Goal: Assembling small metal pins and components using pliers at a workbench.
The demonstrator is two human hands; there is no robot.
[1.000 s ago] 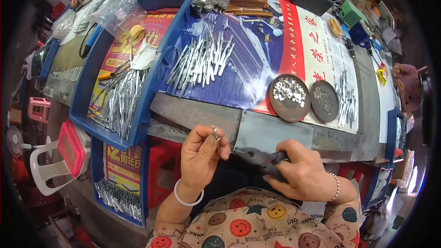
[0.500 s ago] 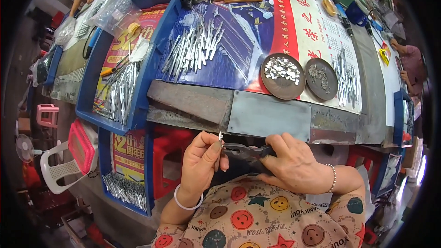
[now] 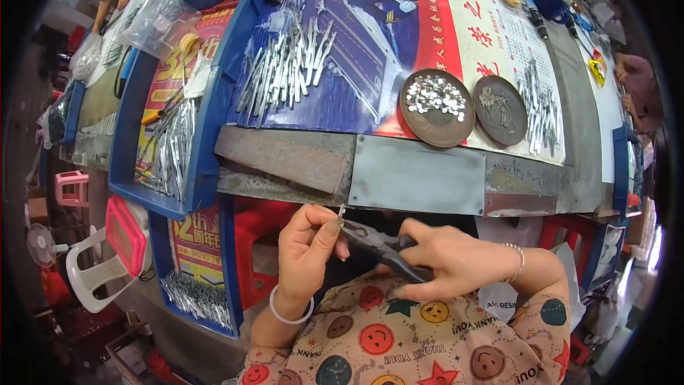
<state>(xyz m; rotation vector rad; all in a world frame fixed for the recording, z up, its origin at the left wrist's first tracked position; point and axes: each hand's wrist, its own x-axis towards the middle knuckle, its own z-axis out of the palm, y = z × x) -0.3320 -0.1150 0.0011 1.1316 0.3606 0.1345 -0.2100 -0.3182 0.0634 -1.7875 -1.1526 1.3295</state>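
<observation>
My left hand (image 3: 305, 251) is closed in a pinch on a small silvery metal piece (image 3: 341, 211), whose tip sticks up above the fingertips; the rest is hidden. In my right hand (image 3: 456, 260) are pliers (image 3: 383, 247) with dark handles, their jaws right beside the left fingertips at that piece. Whether the jaws touch it I cannot tell. Both hands are in front of the bench edge, over my lap. Beyond them a grey metal plate (image 3: 417, 175) is fixed along the edge. A brown dish of shiny discs (image 3: 436, 94) and another dish of tiny metal parts (image 3: 501, 110) stand behind it.
Slim metal strips (image 3: 288, 64) lie in a heap on the blue poster. More strips (image 3: 543, 110) lie right of the dishes. A blue tray (image 3: 206, 146) holds metal tools at the left; a lower blue tray (image 3: 229, 271) holds many small pieces. A person (image 3: 639, 89) is at the far right.
The pliers have swung so their handles point down and right, and my right hand has lowered with its fingers looser. My left hand keeps its pinch. The view has shifted slightly.
</observation>
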